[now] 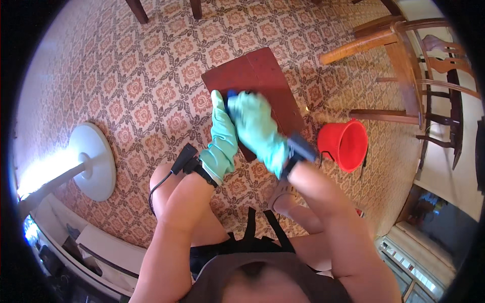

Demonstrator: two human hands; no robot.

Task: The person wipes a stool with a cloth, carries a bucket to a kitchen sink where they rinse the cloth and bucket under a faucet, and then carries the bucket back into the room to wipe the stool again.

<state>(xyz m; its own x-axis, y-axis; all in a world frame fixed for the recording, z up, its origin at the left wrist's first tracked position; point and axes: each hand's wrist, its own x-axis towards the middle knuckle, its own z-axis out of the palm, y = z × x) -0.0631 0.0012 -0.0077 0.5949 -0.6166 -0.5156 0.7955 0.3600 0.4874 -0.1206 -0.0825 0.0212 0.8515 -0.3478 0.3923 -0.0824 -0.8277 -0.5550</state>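
Both my hands wear pale green rubber gloves over a dark red wooden board [278,88], which lies low before me at a slant. My left hand [221,121] is at the board's left edge; one finger or thumb points away from me, and its other fingers are hidden. Right beside it, my right hand [251,116] is closed and blurred by motion. A small dark blue thing [232,94] pokes out between the two hands, mostly covered, so its kind does not show. Black straps with small dark devices circle both wrists.
A red bucket [346,144] stands right of the board on the patterned floor [166,91]. Wooden chairs [399,70] are at the right. On the left is a round white base [96,161] with a pole. My shoe [284,194] rests near the board's front.
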